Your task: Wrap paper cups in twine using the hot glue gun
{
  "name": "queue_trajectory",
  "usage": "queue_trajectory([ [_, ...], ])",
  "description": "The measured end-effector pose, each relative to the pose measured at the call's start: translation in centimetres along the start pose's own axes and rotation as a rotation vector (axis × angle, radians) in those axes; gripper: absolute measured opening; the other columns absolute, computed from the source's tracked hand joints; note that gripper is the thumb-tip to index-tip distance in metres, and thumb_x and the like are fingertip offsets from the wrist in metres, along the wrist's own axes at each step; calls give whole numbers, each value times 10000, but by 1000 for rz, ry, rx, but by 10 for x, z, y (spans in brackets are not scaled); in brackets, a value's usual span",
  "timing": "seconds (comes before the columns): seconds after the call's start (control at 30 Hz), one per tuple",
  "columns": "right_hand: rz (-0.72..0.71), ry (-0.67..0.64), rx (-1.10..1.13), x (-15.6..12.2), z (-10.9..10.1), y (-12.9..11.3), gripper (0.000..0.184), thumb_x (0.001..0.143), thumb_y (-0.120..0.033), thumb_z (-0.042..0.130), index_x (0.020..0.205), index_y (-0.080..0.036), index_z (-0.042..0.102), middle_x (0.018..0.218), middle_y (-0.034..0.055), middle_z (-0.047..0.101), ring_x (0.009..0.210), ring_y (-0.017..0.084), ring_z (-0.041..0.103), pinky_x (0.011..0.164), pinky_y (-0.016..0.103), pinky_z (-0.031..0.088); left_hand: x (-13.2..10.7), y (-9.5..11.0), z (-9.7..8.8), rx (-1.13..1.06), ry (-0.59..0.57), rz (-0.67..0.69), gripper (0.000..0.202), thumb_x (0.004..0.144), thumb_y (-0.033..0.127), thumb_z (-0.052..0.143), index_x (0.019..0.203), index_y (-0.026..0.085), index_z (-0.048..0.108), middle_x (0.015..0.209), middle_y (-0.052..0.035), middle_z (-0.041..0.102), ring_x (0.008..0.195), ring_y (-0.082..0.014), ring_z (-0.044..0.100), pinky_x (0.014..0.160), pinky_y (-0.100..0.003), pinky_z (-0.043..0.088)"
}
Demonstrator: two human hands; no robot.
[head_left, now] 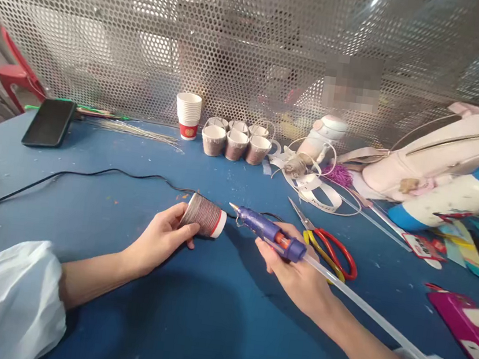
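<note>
My left hand (165, 237) is closed around a paper cup (204, 216) tipped on its side. Greyish-brown cord wraps most of the cup, and a red and white band shows at its right end. In my right hand (298, 268) is a purple glue gun (262, 226), gripped by its body. Its metal tip points left and sits just off the cup's banded end. A long clear glue stick (364, 302) runs out of the gun's back toward my right sleeve. Red and yellow handled scissors (323, 242) lie just beyond my right hand.
Several cord-wrapped cups (235, 145) stand beside stacked paper cups (187, 116) along the mesh panel. A black cable (105, 172) crosses the left side. A phone (49, 123) lies back left. Ribbon (319, 192), a pink bag (443, 152) and a magenta power strip (461, 326) are on the right.
</note>
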State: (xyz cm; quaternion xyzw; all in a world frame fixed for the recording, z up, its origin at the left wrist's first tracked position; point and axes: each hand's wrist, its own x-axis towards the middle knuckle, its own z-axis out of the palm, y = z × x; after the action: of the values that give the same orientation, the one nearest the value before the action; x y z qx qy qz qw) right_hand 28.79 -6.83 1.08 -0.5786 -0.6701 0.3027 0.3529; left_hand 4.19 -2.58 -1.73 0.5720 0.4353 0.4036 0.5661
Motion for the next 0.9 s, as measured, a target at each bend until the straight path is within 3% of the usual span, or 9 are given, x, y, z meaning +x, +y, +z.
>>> queue_trajectory([
  [0.17,-23,-51,-69,-4,1,-8,196,842,-413,586,909,-230,569,623,-37,584,510,117,525,478,216,445,1,1,1,3,-5,-13,173,836,304,582,908,149,556,815,11,581,614,-97,545,643,-270,475],
  [0.33,-106,12,-144,-7,2,-8,162,836,-392,602,798,-239,564,591,-43,577,496,111,515,484,208,437,1,1,1,12,-14,-12,180,846,314,575,902,143,555,839,2,581,626,-96,548,638,-269,465],
  [0.63,-5,-16,-90,-8,3,-12,232,834,-460,581,763,-241,551,522,-64,464,448,106,430,451,227,374,4,1,3,-113,2,-24,184,831,306,597,899,139,560,806,13,544,553,-71,522,539,-239,474],
  [0.9,14,-128,-134,-9,-1,-10,244,861,-477,536,823,-237,557,567,-47,561,502,126,562,488,224,448,8,-2,3,-170,11,-16,173,836,298,600,901,144,558,791,18,509,535,-61,473,436,-206,450],
])
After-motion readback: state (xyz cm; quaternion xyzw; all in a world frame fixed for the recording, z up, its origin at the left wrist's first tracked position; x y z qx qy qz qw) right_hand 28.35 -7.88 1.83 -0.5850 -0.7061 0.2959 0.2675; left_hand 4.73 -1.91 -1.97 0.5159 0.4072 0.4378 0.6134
